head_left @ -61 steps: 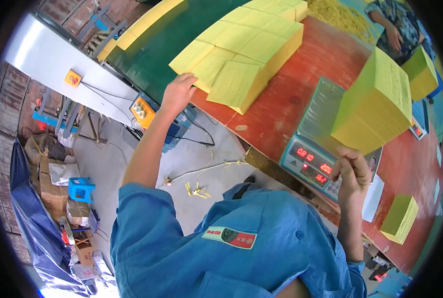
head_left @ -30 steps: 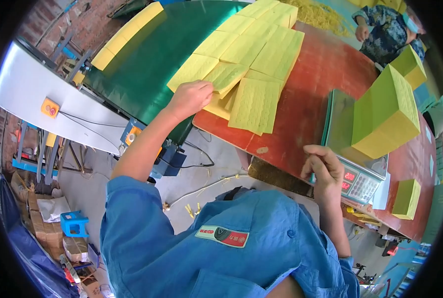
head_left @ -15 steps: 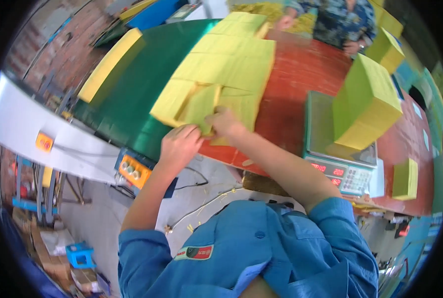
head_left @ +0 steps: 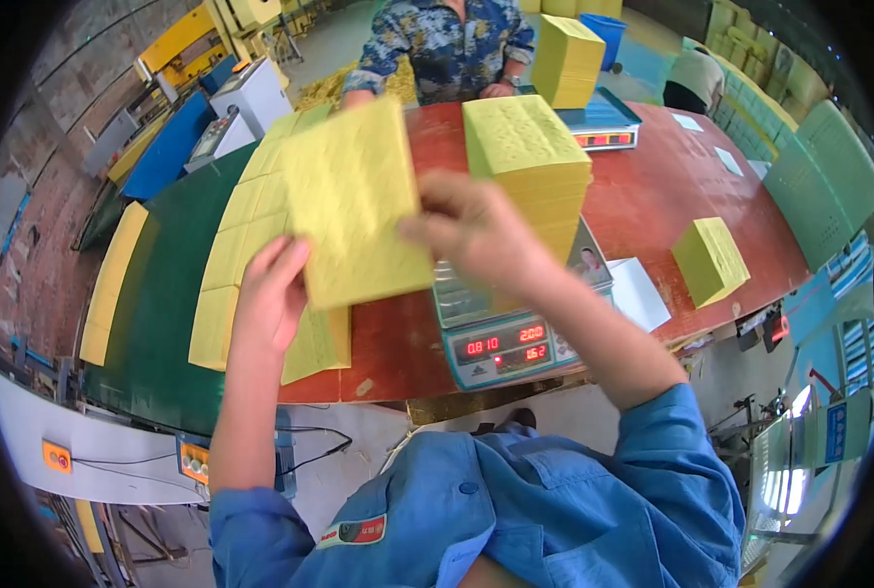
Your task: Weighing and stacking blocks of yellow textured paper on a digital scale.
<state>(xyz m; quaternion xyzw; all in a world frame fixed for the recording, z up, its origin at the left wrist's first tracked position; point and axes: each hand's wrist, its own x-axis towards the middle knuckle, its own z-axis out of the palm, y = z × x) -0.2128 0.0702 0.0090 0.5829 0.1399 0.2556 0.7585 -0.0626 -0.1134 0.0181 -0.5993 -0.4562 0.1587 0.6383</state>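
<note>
A thin bundle of rough yellow paper (head_left: 359,201) is lifted in front of me above the table, blurred by motion. My left hand (head_left: 268,299) pinches its lower left edge, thumb on top. At its right edge my right hand (head_left: 481,235) has its fingers closed on the paper, also blurred. Just beyond the right hand, a tall stack of yellow paper (head_left: 527,137) stands on a digital scale (head_left: 501,353) with lit red figures. Left of the bundle, several flat yellow paper stacks (head_left: 246,220) lie side by side, partly hidden by the bundle and my left hand.
A green belt (head_left: 163,284) with a long yellow row (head_left: 114,289) runs left of the red table (head_left: 643,206). A small yellow block (head_left: 711,260) sits right. Across the table a person (head_left: 457,49) stands near a second scale (head_left: 604,127) bearing another stack (head_left: 566,64).
Both hands have raised the paper bundle off the near end of the flat stacks, and it is now held up. My view has turned right and upward, toward the scale.
</note>
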